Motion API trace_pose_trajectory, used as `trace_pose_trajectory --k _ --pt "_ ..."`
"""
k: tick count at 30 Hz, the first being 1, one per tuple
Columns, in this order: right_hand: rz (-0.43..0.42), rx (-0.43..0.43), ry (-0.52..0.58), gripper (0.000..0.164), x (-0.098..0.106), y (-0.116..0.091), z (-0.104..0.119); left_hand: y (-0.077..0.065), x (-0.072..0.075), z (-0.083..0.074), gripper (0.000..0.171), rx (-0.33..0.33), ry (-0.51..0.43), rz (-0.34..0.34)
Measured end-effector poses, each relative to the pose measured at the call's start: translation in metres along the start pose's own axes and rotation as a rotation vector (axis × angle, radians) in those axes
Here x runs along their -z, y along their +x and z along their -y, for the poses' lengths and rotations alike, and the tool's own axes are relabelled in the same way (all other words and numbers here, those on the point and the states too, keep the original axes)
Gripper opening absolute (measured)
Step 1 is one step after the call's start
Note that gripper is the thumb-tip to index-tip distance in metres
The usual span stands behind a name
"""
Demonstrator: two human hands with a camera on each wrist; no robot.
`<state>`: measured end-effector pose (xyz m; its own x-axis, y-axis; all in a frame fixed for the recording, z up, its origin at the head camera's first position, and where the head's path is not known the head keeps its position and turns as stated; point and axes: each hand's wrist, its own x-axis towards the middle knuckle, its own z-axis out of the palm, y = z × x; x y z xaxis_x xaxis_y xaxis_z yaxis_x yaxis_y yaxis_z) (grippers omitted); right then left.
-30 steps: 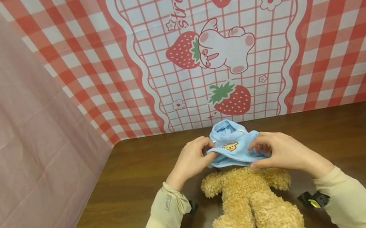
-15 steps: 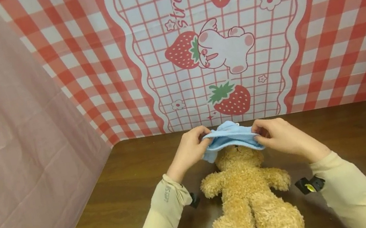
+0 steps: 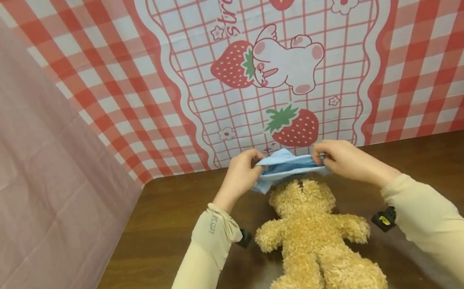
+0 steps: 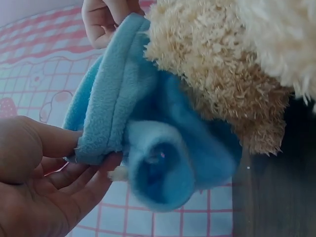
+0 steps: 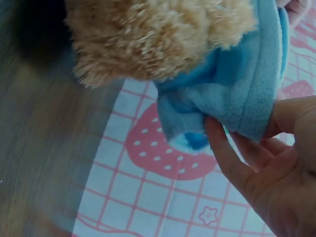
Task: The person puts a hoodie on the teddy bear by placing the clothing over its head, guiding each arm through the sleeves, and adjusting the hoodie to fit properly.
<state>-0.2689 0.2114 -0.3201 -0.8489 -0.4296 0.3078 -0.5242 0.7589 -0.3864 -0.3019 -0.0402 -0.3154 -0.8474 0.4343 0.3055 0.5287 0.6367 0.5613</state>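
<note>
A shaggy tan teddy bear (image 3: 309, 234) lies on its back with its head toward the far edge. Over the top of its head sits a light blue fleece garment (image 3: 288, 168), its hem spread toward me; the bear's eyes are covered. My left hand (image 3: 241, 176) pinches the left end of the hem between thumb and fingers. At the hem's right end, my right hand (image 3: 347, 158) pinches the cloth the same way. A short sleeve (image 4: 160, 170) hangs beside my left fingers in the left wrist view, and another sleeve (image 5: 185, 126) shows in the right wrist view.
The brown wooden table (image 3: 141, 262) ends at a hanging red-and-white checked cloth (image 3: 129, 105) with strawberry prints, close behind the garment. A pink curtain (image 3: 25, 174) hangs on the left. A black wrist camera (image 3: 384, 219) is strapped beneath my right sleeve.
Both hands have moved away from me, toward the far edge, with the garment. Its printed front has folded out of sight, and the bear's muzzle and lower head have come into view.
</note>
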Motion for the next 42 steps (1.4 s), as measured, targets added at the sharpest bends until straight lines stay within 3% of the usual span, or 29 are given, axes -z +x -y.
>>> trace_pose_trajectory --k 10,17,20,27,34,38,42 --pt "0.015 -0.014 -0.069 0.04 -0.017 0.006 -0.016 0.015 -0.019 0.011 0.013 0.025 -0.031 -0.016" --pt "0.038 0.045 -0.151 0.051 -0.03 0.008 -0.027 0.023 -0.024 0.021 0.018 -0.129 0.033 -0.048" --pt "0.026 0.065 -0.187 0.056 -0.032 0.01 -0.032 0.028 -0.023 0.023 0.019 -0.161 0.07 -0.032" --pt "0.055 0.029 -0.227 0.057 -0.038 0.009 -0.042 0.029 -0.032 0.036 0.023 -0.151 0.152 0.134" --pt "0.146 0.015 -0.189 0.041 -0.05 0.005 -0.045 0.022 -0.046 0.049 0.023 -0.081 0.182 0.343" --pt "0.206 -0.003 -0.082 0.033 -0.053 0.001 -0.048 0.017 -0.049 0.051 0.021 -0.039 0.169 0.444" --pt "0.308 -0.088 0.147 0.034 -0.048 -0.006 -0.053 0.012 -0.051 0.05 0.017 -0.053 0.143 0.466"
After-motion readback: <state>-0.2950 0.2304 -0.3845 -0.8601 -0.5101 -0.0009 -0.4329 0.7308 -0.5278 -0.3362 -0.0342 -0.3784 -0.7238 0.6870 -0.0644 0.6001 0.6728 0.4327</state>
